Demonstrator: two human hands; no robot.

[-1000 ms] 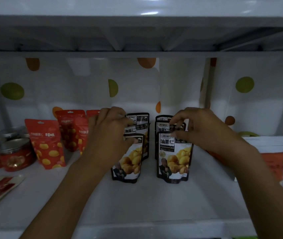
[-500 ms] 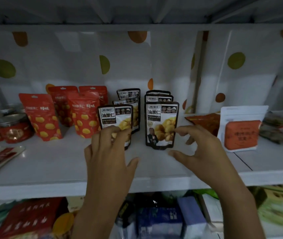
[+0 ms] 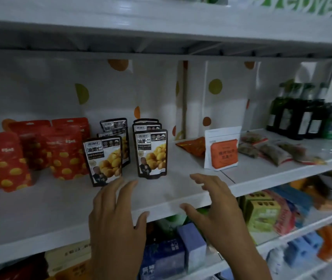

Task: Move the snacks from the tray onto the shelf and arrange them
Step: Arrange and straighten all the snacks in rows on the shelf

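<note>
White shelf [image 3: 50,203]: black chestnut pouches [image 3: 151,154] upright in two rows. Left hand [image 3: 116,215], right hand [image 3: 217,207] at near edge, just short of pouches, released, fingers spread, grasping nothing

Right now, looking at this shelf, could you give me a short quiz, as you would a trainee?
1. True or false: the right hand holds something.
2. What stands at the far right of the shelf? A bottles, B bowls, C books.
3. Fill in: the pouches left of the black pouches are ____.
Key: 1 false; 2 A; 3 red.
</note>
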